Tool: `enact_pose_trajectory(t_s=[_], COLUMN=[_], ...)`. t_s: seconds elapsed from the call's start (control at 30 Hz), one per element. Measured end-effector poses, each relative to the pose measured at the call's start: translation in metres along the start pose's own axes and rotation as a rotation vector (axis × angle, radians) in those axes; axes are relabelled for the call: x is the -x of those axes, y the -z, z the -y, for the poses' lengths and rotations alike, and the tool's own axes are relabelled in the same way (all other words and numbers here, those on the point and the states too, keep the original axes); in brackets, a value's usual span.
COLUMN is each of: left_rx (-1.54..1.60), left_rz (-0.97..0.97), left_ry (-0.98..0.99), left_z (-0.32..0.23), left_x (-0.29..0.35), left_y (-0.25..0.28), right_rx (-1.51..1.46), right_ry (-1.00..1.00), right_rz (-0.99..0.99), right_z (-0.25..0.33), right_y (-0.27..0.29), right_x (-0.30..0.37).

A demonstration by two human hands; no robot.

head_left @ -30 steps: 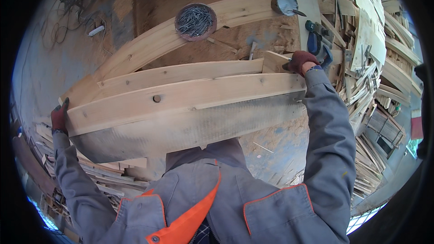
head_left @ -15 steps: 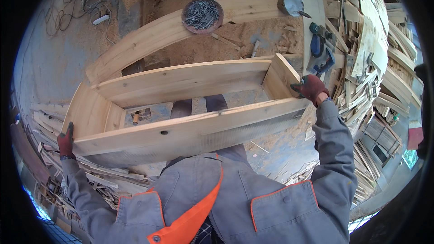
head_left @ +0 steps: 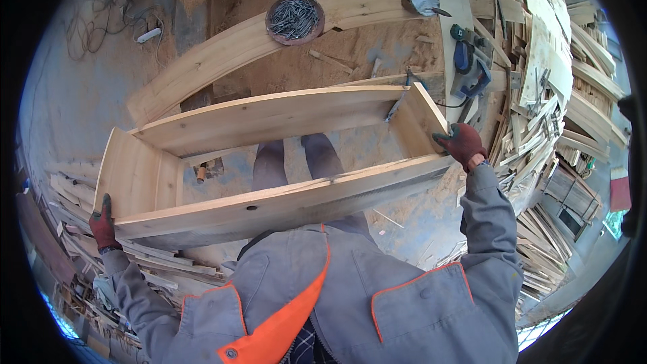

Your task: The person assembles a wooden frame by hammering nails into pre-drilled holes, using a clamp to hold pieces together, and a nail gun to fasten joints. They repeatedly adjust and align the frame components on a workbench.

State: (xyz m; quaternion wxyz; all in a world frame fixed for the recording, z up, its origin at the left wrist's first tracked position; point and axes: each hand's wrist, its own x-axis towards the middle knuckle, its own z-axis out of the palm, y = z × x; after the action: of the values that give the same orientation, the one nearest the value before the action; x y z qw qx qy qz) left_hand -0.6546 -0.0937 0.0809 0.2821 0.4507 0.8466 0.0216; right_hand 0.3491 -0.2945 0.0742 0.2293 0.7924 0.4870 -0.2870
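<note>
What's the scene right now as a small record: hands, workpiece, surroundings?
left_hand: dark-red gloved left hand, gripping near-left corner of the wooden frame
right_hand: gloved right hand, gripping near-right corner
workpiece: four-sided, open in the middle; the person's legs show through
beyond_frame: curved board bearing a round bowl of nails and a container with pale contents
beyond_right_hand: blue power tool
far_right: heaped wood strips
</note>
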Motion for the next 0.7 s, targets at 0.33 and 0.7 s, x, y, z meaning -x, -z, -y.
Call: enact_pose_trajectory(t_s=[0.33,0.7], left_rx=[0.091,0.171], left_rz=[-0.031,-0.117], left_ry=[-0.116,-0.152], left_z=[-0.024,0.016], left_x=[0.025,0.046], left_y=[-0.011,-0.014], right_rx=[0.153,0.167], right_ry=[0.05,0.205], right_rz=[0.227,0.113], right_z=[0.003,0.026], right_y=[-0.005,0.013], right_x=[-0.032,-0.141])
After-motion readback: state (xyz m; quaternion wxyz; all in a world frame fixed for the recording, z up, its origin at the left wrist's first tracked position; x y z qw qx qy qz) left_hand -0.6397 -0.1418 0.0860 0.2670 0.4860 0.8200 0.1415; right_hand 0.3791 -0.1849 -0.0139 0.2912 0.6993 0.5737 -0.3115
